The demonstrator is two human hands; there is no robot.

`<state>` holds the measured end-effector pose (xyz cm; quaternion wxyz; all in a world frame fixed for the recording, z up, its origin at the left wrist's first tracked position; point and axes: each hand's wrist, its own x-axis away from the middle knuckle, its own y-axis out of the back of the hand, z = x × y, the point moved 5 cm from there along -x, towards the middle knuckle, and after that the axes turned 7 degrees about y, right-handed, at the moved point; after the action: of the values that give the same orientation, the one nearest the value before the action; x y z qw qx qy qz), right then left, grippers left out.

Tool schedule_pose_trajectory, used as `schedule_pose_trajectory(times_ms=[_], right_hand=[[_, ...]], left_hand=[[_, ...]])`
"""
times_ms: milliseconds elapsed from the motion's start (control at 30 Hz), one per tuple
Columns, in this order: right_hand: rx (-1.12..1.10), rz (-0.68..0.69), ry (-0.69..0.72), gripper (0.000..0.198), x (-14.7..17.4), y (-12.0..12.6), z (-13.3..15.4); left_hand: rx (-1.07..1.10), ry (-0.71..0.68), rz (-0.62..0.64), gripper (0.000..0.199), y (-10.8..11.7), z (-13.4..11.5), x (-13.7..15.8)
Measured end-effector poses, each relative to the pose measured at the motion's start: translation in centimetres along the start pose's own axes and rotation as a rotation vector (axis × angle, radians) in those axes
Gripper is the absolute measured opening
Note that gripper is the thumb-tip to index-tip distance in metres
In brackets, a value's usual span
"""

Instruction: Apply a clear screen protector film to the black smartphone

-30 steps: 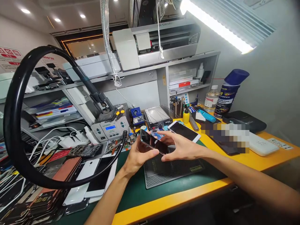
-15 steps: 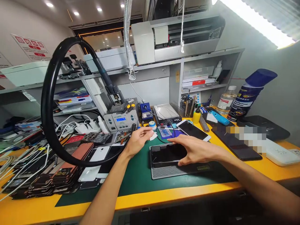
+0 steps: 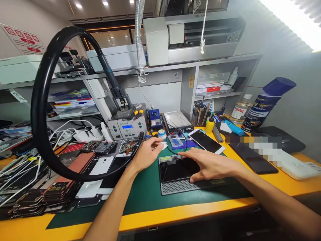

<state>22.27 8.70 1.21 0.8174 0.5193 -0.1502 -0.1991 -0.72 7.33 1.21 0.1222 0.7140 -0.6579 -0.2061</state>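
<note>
A black phone [image 3: 175,170], dark glass face up, lies on a grey perforated pad [image 3: 175,190] in the middle of the green mat. My right hand [image 3: 210,164] spans the phone's right end, thumb at the near edge and fingers at the far edge, covering that end. To the left of the pad, my left hand [image 3: 149,152] is raised with thumb and fingers pinched on a small white piece [image 3: 164,145], which looks like paper or tissue. Just beyond that hand stands a small jar with a blue and white lid [image 3: 162,134].
A black hose [image 3: 37,100] loops up at the left above stacked phones [image 3: 60,190]. Behind the mat are a soldering station [image 3: 129,127] and a flat heating plate [image 3: 177,120]. A white phone [image 3: 206,140], a large black phone [image 3: 253,157] and a spray can [image 3: 263,107] occupy the right.
The phone has come down flatter on the pad with my right hand around it, baring a yellow label at the pad's far left corner. My left hand keeps its pinch. The view has shifted slightly.
</note>
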Motion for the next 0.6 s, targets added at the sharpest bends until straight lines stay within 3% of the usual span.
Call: schedule_pose_trajectory(times_ms=[267,400,600], right_hand=[[-0.1,-0.052,0.003,0.073,0.7,1.6,-0.5],[-0.246,-0.296,-0.087,0.04,0.5,4.0,-2.9],[-0.5,-0.584,-0.112,0.04,-0.5,4.7,-5.1]], left_hand=[[-0.214,-0.005,-0.085,0.031,0.6,0.8,-0.5],[-0.334,0.017,-0.178,0.028,1.5,1.0,-0.8],[-0.607,0.014,-0.238,0.027,-0.4,1.6,-1.8]])
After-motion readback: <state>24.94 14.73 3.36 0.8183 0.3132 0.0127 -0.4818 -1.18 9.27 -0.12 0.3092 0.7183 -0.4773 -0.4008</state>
